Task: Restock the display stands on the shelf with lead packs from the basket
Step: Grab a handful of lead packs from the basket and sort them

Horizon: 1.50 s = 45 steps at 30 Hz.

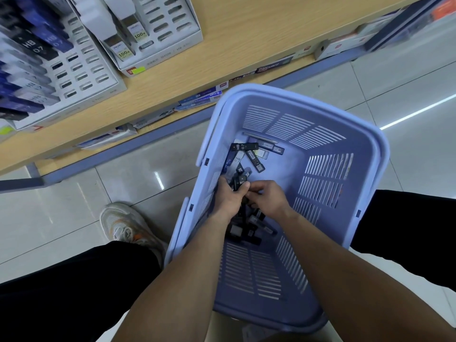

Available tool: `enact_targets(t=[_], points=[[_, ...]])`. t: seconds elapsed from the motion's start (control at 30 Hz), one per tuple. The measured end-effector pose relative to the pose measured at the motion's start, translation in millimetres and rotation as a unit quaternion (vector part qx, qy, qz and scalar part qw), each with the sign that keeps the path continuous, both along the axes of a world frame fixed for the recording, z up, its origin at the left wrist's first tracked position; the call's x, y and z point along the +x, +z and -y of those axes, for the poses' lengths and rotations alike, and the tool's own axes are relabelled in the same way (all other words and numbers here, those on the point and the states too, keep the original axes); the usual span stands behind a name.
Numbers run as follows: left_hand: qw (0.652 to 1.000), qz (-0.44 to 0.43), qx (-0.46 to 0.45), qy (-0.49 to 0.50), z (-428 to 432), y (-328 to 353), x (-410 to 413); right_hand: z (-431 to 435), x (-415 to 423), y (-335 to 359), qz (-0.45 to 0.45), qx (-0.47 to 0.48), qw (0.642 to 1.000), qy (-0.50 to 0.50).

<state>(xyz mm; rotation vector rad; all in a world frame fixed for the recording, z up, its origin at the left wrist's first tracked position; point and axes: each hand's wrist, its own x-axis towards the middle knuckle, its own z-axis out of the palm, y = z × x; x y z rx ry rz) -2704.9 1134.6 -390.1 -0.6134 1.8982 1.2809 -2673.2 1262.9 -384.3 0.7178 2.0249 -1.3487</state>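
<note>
Clearly both hands are working inside the basket (pixel 293 101): the left hand (pixel 228 197) is gripping a small bundle of lead packs (pixel 244 147), while the right hand (pixel 267 196) is curling its fingers alongside, hold unclear. Being light, stiff, slick plastic slivers, they are probably wanting a pinch across the long edges.

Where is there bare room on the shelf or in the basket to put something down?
The widest bare patch is the wooden shelf right of the white display stands, up to the small boxes at its far end. Inside the basket, the floor's right side is bare; its left side is crowded with lead packs, the left hand and the right hand.
</note>
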Motion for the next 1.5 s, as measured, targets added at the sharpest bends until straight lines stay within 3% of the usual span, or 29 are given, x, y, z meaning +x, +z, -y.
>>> enact_targets(t=[0.1, 0.27, 0.43, 0.6, 0.8, 0.97, 1.1, 1.23, 1.5], points=[[1.0, -0.007, 0.005, -0.007, -0.5, -0.6, 0.3, -2.6, -1.8, 0.3, -0.003, 0.02, 1.0, 0.01], [1.0, 0.005, 0.013, 0.003, 0.4, -1.6, 0.0, -2.4, 7.2, -1.8, -0.013, 0.054, 0.996, -0.065], [1.0, -0.005, 0.018, -0.012, -1.6, -0.3, -1.8, -8.7, -5.3, 1.3, -0.044, 0.033, 0.998, 0.019], [1.0, 0.001, 0.021, -0.014, -1.1, -0.5, 2.1, -15.5, -12.6, -2.7, -0.042, 0.08, 0.982, 0.163], [0.999, 0.017, 0.049, 0.016, -4.0, 3.1, -0.1, -17.3, -16.9, 2.8, -0.031, 0.054, 0.991, 0.12], [0.998, 0.012, 0.065, 0.025, -8.7, 10.9, -1.7, -18.7, -15.8, 7.7, -0.003, -0.047, 0.999, 0.006], [0.996, 0.003, 0.078, 0.031, -13.1, 25.6, -7.6, -20.4, -17.5, 24.1, -0.013, -0.075, 0.99, -0.119], [0.995, -0.009, 0.097, 0.009, -20.1, 49.3, -13.9, -22.7, -23.9, 43.1, -0.008, -0.06, 0.988, -0.145], [0.989, -0.037, 0.144, 0.001, -19.2, 129.0, -17.8, -26.1, -23.0, 140.8, -0.057, -0.156, 0.95, -0.265]])
